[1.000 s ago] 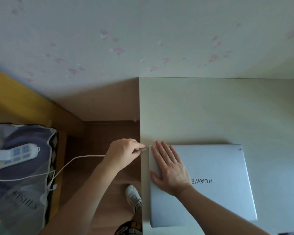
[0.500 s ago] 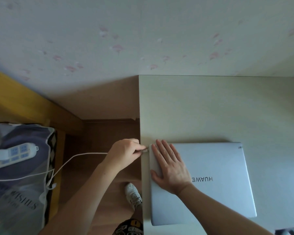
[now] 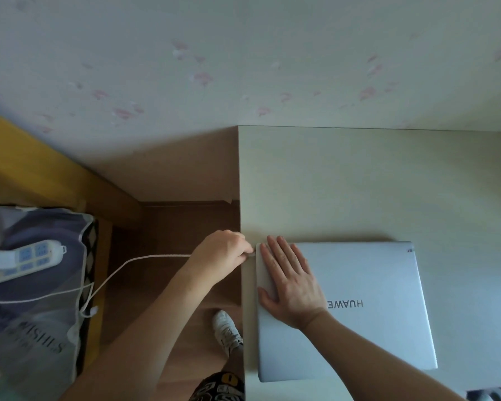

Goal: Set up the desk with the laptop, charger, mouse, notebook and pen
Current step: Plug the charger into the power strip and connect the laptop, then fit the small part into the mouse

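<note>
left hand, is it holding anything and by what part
The left hand pinches the plug end of the white charger cable in its fingers, at the laptop's left edge. The right hand only rests flat on the lid.

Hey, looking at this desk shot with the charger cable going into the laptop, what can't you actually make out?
All in the head view:
- Cable plug tip: hidden by the left hand pinching it at the laptop edge; whether it is seated cannot be told.
- Laptop port: too small and covered by the fingers.
- Power strip: its left end is cut by the frame edge.
- Mouse, notebook, pen: not in view.
</note>
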